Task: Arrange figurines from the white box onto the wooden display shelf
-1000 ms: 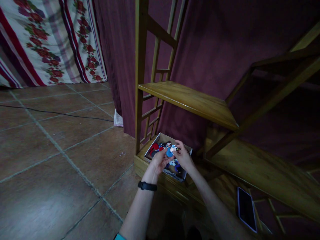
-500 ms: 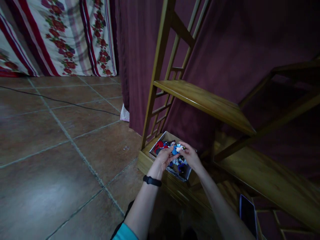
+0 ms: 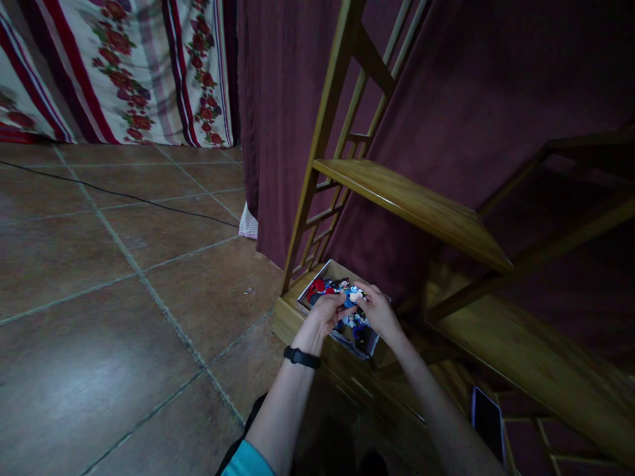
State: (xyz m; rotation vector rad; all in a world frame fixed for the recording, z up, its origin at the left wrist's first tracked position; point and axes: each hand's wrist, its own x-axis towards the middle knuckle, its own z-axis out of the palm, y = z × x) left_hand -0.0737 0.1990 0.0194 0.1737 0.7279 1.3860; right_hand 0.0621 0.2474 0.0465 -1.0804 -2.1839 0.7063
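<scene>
Over a shallow cardboard box (image 3: 338, 270) on the low wooden base, both my hands meet around a small blue and white figurine (image 3: 354, 296). My left hand (image 3: 327, 312), with a black band on its wrist, grips the figurine from the left. On the other side, my right hand (image 3: 378, 311) pinches it between thumb and fingers. Inside the box, a red item (image 3: 317, 288) lies at the left, among several small dark, white and blue figures (image 3: 354, 320). My hands hide part of the box's contents.
A wooden shelf board (image 3: 411, 205) juts out above the box, beside a slatted upright (image 3: 317, 132). Dark red cloth (image 3: 278, 152) hangs behind. At the lower right is a phone-like slab (image 3: 487, 423). A black cable (image 3: 124, 194) crosses the tiled floor.
My hands stay around the figurine, with the right-hand fingers shifted slightly. The view has moved a little, so the shelf appears slightly farther right.
</scene>
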